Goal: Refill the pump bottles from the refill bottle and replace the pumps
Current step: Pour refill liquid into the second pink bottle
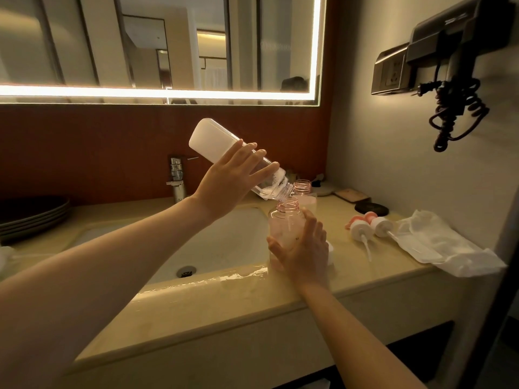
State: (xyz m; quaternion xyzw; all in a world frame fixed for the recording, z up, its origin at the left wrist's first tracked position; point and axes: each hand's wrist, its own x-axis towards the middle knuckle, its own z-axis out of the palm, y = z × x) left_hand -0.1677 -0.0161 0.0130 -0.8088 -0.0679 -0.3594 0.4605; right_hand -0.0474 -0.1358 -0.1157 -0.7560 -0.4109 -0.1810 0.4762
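Pink plastic, that near pump bottle (283, 228), was it steady?

Steady enough. The right hand (304, 254) was wrapped round its lower half, and it seemed to stand on the countertop (252, 299) at the sink basin's (224, 242) edge. A wet streak (241, 273) lay beside it, so I judged a slip possible.

And the pour?

The left hand (233, 178) gripped the refill bottle (224, 147), tilted steeply, its mouth just above the open neck with a thin stream falling in. Both openings were narrow. Any drift would likely have sent liquid down the outside, and foam could have hidden an overfill.

Farther back?

The second pump bottle (304, 192) stood open just behind, close enough to be knocked. Two pumps (362, 228) lay to the right, one tube resting on a plastic bag (438, 242), where they might pick up dirt.
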